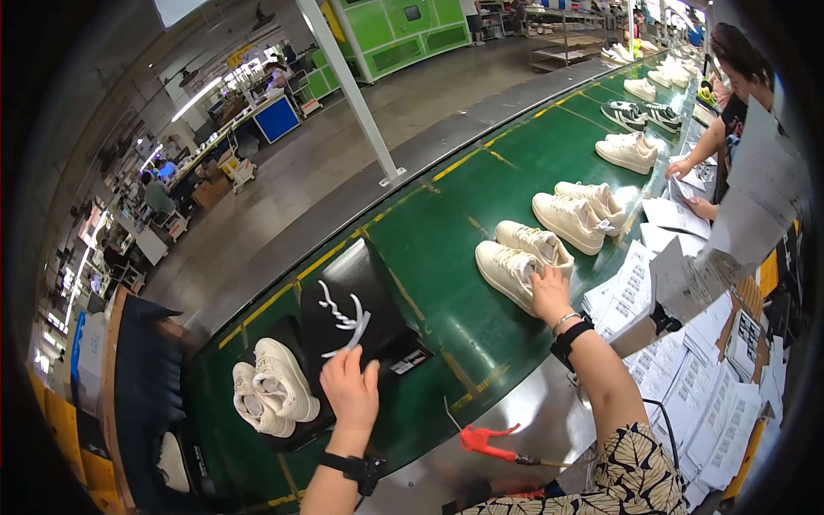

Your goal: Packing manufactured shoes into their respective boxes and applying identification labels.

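Beneath the black box (378, 287) lies a broad green belt (446, 223). To the box's right stands a cream sneaker pair (515, 257); to its left sits another cream pair (281, 390). Right of the box, the right hand (551, 296) has its fingers bent around the nearer sneaker's collar, how firmly I cannot tell. By the box's near edge, the left hand (349, 390) is loosely curled, apparently empty, contact unclear. A shallow collar hold could let that sneaker slip or knock its mate.
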Demonstrator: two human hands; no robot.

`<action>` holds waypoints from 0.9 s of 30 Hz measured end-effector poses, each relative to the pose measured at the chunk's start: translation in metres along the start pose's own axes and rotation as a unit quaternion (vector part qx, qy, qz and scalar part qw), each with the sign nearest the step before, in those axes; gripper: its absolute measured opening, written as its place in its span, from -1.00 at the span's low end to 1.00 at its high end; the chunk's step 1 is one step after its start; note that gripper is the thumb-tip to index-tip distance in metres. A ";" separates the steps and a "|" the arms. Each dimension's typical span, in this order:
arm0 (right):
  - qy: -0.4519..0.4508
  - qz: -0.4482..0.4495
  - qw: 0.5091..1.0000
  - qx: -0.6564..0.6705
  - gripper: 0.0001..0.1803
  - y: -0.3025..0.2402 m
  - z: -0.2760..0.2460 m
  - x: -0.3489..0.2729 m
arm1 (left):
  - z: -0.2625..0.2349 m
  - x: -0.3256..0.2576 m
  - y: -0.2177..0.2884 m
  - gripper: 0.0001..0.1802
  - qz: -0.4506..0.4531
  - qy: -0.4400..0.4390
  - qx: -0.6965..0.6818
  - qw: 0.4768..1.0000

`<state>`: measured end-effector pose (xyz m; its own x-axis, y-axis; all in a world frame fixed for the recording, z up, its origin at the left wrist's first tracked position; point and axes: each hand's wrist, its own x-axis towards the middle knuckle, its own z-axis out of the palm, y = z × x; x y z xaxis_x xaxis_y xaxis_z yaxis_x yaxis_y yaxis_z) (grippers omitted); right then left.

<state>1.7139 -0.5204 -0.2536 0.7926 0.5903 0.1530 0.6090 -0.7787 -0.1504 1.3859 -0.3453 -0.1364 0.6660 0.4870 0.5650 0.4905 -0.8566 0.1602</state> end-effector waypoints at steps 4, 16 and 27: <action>-0.022 -0.055 0.996 -0.072 -0.71 0.016 0.029 0.022 | 0.007 -0.067 -0.034 -0.61 -0.120 -0.059 -0.032 0.991; -0.202 -0.157 0.964 -0.069 -0.73 0.040 0.005 0.031 | -0.106 -0.271 -0.093 -0.73 -0.422 0.012 0.082 0.903; -0.205 -0.141 0.795 0.553 -0.53 -0.140 -0.050 0.024 | -0.319 -0.299 -0.110 -0.62 -0.323 0.144 0.525 0.774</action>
<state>1.6463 -0.4078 -0.1799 0.4251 0.9045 0.0347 0.2376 -0.0745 -0.9685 0.9536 -0.4514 -0.0652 0.0135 0.5682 0.8228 0.9560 0.2339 -0.1771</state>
